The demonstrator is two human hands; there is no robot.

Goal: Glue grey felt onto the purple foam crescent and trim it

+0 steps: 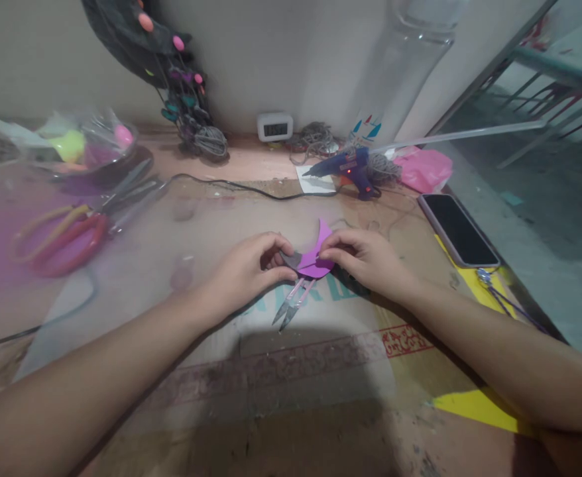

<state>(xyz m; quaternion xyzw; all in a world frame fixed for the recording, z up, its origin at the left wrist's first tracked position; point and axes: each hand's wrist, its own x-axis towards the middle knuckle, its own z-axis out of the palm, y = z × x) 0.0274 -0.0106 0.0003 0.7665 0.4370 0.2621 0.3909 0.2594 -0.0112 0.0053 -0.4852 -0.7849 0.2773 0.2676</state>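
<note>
A purple foam cut-out [317,255] with a pointed tip sits between both hands at the middle of the cardboard-covered table [291,371]. My left hand [249,270] pinches its left side, where a small dark grey piece shows. Opposite it, my right hand [365,260] pinches the right side with fingers closed. Small thread snips [292,303] with pink handles lie just below the cut-out, blades pointing toward me.
A blue glue gun [347,167] rests at the back beside a pink bag [426,169]. A phone [457,229] lies on the right. Red and yellow scissors [69,235] lie at left, near a plastic bowl [79,147]. A black cable [231,185] crosses the back.
</note>
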